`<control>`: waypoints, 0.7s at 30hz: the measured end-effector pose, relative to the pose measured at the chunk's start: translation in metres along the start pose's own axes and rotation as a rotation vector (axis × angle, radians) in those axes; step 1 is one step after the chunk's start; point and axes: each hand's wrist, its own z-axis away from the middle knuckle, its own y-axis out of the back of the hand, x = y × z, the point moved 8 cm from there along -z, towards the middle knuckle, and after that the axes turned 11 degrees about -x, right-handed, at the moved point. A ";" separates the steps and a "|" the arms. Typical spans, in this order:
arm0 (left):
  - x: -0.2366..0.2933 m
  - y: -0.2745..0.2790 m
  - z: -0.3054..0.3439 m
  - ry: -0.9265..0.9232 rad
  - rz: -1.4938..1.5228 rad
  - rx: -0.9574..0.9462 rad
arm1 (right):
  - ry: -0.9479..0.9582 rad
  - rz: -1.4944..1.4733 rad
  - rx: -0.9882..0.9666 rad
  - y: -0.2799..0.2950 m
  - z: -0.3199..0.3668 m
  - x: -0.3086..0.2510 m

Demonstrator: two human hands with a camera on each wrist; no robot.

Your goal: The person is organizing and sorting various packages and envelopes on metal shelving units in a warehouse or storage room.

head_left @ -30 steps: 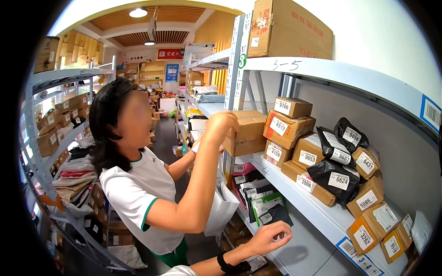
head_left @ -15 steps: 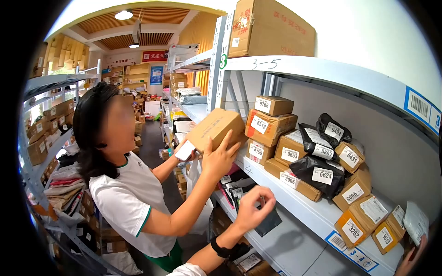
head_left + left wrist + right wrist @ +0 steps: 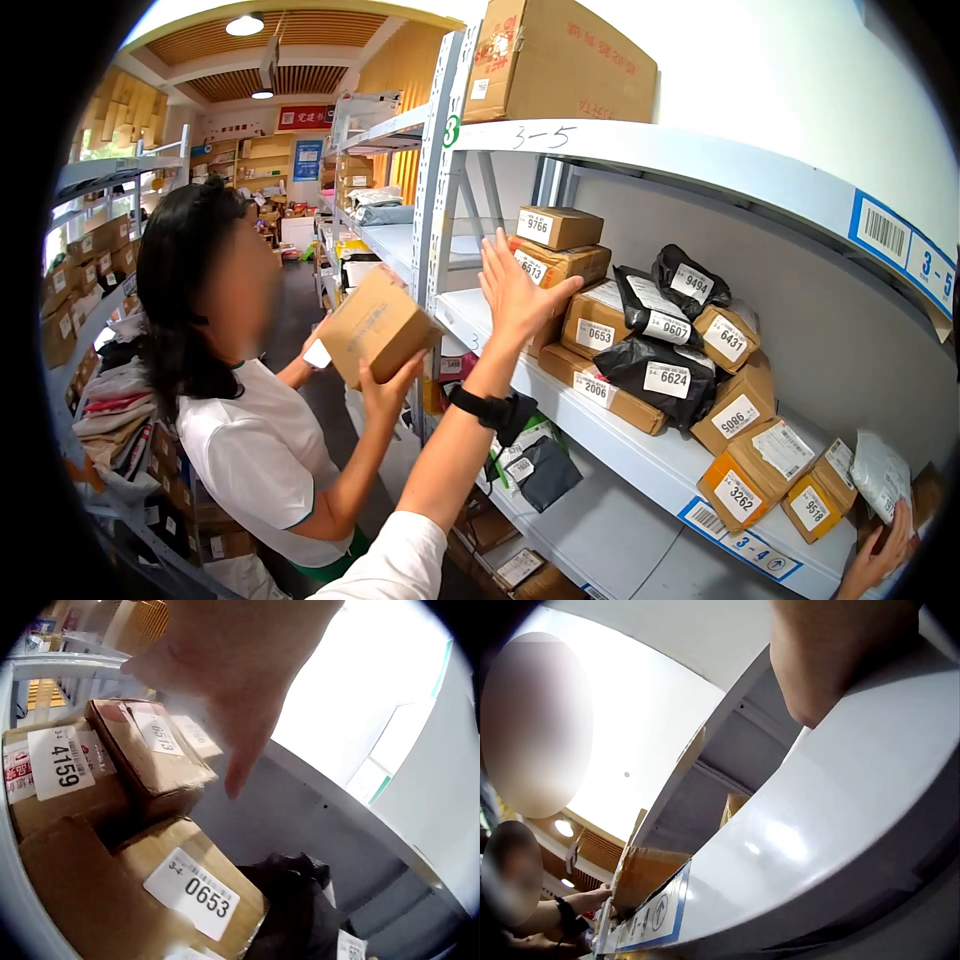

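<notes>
In the head view my left hand (image 3: 520, 290) is raised with fingers spread and nothing in it, overlapping the cardboard box labelled 6513 (image 3: 590, 262). The left wrist view has this hand (image 3: 225, 667) above boxes 4159 (image 3: 64, 769) and 0653 (image 3: 199, 892). My right hand (image 3: 880, 555), at the far right, touches the lower edge of a pale grey plastic parcel (image 3: 880, 475), next to box 9518 (image 3: 812, 508). In the right wrist view only part of the right hand (image 3: 825, 660) shows, above the shelf edge.
To the left another person (image 3: 255, 450) holds a cardboard box (image 3: 378, 328) and a white phone (image 3: 317, 354). Black parcels (image 3: 655, 380) and box 3262 (image 3: 740, 495) sit on the shelf (image 3: 640, 465). A large box (image 3: 570, 65) stands above.
My left hand has risen toward the stacked boxes, its fingers spreading. My right hand has come into view at the grey parcel. The other person has taken a box off the shelf.
</notes>
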 end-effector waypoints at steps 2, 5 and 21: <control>-0.011 -0.011 -0.006 0.043 0.092 -0.148 | 0.030 -0.027 0.011 -0.003 0.004 0.004; -0.013 -0.014 -0.010 0.017 0.164 -0.186 | -0.067 -0.112 0.075 0.010 0.006 -0.002; -0.032 -0.016 -0.027 -0.060 0.264 -0.235 | 0.547 -0.836 -0.151 0.027 -0.170 -0.439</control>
